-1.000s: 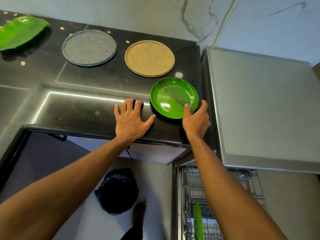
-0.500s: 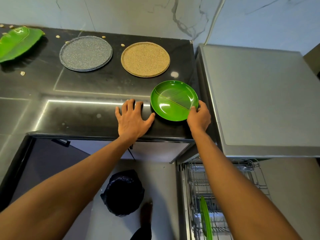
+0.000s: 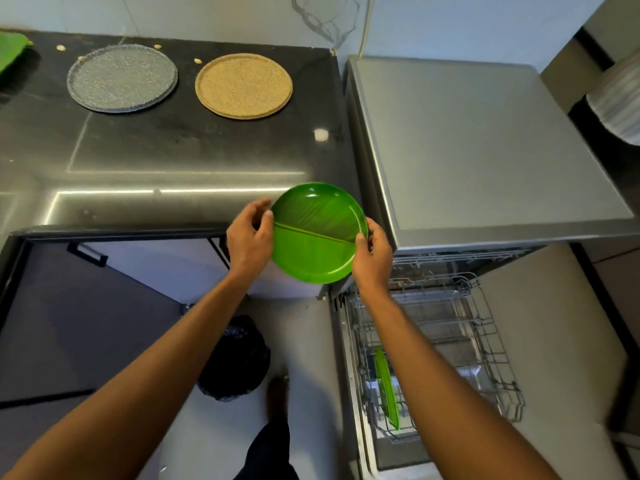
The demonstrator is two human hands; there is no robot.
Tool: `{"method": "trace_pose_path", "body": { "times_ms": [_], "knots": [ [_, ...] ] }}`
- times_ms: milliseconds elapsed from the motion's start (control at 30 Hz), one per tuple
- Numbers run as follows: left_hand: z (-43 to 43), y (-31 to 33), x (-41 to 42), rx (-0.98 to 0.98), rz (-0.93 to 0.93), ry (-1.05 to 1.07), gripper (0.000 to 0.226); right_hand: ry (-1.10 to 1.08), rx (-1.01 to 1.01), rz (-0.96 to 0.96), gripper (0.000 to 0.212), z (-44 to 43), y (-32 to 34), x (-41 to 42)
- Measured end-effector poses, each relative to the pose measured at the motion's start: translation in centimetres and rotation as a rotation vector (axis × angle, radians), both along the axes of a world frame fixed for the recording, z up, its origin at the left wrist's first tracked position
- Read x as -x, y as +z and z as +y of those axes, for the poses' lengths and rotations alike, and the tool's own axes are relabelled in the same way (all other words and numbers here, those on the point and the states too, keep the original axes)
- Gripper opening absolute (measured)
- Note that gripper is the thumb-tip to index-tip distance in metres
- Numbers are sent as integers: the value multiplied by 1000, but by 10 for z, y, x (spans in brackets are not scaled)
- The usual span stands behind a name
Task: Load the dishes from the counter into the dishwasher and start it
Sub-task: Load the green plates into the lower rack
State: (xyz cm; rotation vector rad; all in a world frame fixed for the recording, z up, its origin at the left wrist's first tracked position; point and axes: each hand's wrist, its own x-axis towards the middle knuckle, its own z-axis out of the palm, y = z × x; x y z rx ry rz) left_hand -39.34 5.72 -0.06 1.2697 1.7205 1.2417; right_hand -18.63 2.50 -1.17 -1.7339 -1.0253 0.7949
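We pinch the round green divided plastic plate (image 3: 315, 251) by opposite rims, left hand (image 3: 249, 237) and right hand (image 3: 372, 258), just past the black counter (image 3: 173, 150) near edge; fingertip-only grip may slip over the wire dishwasher rack (image 3: 450, 341).

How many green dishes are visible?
3: divided plate held by left hand and right hand; upright plate in the dishwasher rack; cropped dish at counter's left edge. Others may be hidden.

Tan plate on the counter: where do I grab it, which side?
Grip the tan plate by its raised rim at the near edge, reaching from the front. It lies flat on the counter, so likely only that lip offers a hold.
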Motion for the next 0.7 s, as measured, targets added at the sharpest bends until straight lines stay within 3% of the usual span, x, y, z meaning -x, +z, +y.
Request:
{"method": "trace_pose_path", "body": {
  "times_ms": [133, 367, 567, 700],
  "knots": [
    [-64, -29, -50, 96, -143, -39, 31, -5, 39, 28, 36, -67, -26, -44],
    [-198, -99, -143, 404, -115, -112, 33, 25, 226, 94, 25, -190, -78, -153],
    [-296, -116, -233, 631, -168, -64, 31, 99, 513, 166, 11, -299, -178, -253],
    [-329, -131, -277, 743, -112, -114, 36, 170, 715, 129, 20, -358, -224, -297]
  ]
}}
